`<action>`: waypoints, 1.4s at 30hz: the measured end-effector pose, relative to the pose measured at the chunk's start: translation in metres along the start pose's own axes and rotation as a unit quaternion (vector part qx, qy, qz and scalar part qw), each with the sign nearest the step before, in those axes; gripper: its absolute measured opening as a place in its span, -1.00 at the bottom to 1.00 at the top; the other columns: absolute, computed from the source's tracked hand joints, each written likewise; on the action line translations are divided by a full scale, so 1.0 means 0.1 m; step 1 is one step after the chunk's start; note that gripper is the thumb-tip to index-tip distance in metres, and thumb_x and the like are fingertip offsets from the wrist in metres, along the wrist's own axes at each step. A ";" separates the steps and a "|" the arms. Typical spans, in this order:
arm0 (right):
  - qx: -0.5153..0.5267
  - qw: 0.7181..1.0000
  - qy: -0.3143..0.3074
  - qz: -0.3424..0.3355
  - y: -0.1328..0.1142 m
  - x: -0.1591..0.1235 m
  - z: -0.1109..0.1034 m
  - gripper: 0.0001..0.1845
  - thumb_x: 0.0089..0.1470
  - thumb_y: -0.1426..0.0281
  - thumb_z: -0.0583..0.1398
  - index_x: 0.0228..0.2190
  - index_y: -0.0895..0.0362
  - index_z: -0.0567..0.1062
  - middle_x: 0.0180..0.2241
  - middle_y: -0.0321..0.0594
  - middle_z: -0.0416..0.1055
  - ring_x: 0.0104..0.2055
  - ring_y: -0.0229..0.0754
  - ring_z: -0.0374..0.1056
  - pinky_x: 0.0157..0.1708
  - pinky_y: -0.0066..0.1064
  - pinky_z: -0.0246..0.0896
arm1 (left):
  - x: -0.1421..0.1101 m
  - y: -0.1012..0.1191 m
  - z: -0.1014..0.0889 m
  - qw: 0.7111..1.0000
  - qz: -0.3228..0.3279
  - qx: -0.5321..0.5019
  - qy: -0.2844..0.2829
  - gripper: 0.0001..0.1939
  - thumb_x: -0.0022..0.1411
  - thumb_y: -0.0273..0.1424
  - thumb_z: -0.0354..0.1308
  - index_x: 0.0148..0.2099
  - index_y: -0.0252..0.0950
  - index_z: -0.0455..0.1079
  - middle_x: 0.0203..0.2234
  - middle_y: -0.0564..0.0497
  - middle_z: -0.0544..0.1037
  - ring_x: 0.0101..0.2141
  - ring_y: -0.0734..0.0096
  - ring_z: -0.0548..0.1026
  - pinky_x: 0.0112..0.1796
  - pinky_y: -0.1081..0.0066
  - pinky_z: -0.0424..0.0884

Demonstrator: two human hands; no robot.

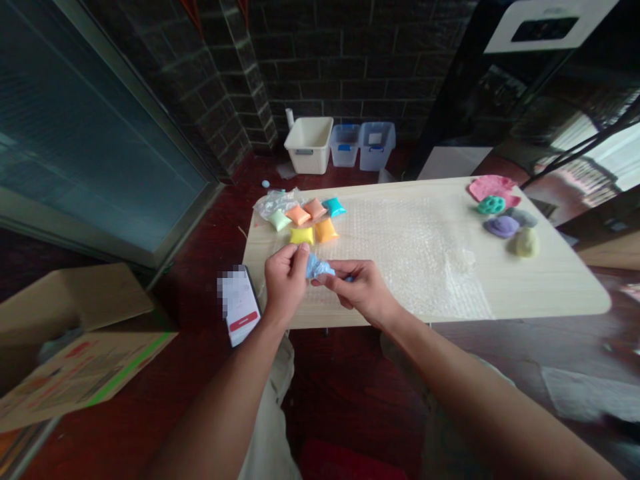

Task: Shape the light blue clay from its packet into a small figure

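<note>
A crumpled lump of light blue modelling clay (319,267) is held between my two hands, above the near edge of the table. My left hand (289,272) is closed, pinching its left end between thumb and fingers. On the other side, my right hand (357,285) grips the right end, with a bit of blue showing among the fingers. Whether a wrapper still surrounds the clay I cannot tell. Just beyond lie small pillow-shaped packets: yellow (301,236), orange-yellow (327,231), teal (334,207), pale green (279,220) and two orange-pink ones (299,214).
Bubble wrap (405,253) covers the middle of the table (560,287). Shaped clay pieces, pink (493,189), green (491,205), purple (502,227) and pale yellow (527,243), sit at right. A phone (243,307) is at the left edge; a cardboard box (85,347) stands left.
</note>
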State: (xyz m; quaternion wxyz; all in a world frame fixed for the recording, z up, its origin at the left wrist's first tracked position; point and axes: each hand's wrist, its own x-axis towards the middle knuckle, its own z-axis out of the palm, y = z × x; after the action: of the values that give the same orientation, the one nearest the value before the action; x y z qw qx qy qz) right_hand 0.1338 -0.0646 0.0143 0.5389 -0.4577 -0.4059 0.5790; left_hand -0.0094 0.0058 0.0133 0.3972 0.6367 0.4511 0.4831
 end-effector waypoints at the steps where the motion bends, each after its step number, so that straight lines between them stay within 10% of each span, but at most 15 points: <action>1: 0.022 1.000 -0.002 0.014 0.00 -0.01 0.00 -0.67 0.04 0.20 0.42 -0.21 0.16 0.71 -0.50 -0.28 0.57 -0.71 -0.45 -0.03 -0.74 -0.50 -0.14 | 0.00 0.03 0.00 1.000 0.019 0.016 -0.002 -0.51 0.38 -0.22 0.18 -0.56 -0.23 0.12 -0.69 0.15 0.18 -0.62 0.51 0.16 -0.61 0.48 0.10; 21: 0.166 0.969 -0.107 0.146 -0.11 -0.02 -0.01 -0.82 0.08 0.31 0.25 -0.48 0.06 0.38 -0.81 -0.57 0.20 -0.83 -0.43 -0.19 -0.86 -0.60 -0.10 | 0.01 0.01 -0.03 0.997 0.050 0.046 -0.038 -0.50 0.41 -0.22 0.14 -0.57 -0.24 0.16 -0.70 0.14 0.17 -0.62 0.50 0.15 -0.59 0.45 0.04; 37: 0.149 0.978 0.141 0.041 -0.12 0.07 -0.22 -0.63 0.03 0.17 0.40 -0.46 0.06 0.36 -0.71 -0.57 0.12 -0.74 -0.45 -0.17 -0.73 -0.54 -0.37 | 0.10 -0.09 -0.07 0.989 -0.035 -0.142 -0.013 -0.57 0.40 -0.16 0.18 -0.48 -0.23 0.24 -0.70 0.18 0.28 -0.71 0.56 0.29 -0.69 0.54 0.32; 42: 0.098 0.989 0.112 0.016 -0.14 0.06 -0.18 -0.72 0.03 0.19 0.42 -0.30 0.07 0.52 -0.64 -0.50 0.28 -0.73 -0.44 -0.14 -0.72 -0.50 -0.38 | 0.12 -0.14 -0.07 0.990 -0.039 -0.137 -0.001 -0.58 0.37 -0.14 0.22 -0.45 -0.26 0.28 -0.60 0.15 0.35 -0.64 0.56 0.36 -0.65 0.57 0.36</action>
State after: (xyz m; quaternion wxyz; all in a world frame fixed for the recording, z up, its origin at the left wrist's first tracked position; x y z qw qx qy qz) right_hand 0.1544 -0.0573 0.0228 0.6142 -0.4710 -0.2770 0.5693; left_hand -0.0179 0.0214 0.0045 0.4997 0.5589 0.4051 0.5233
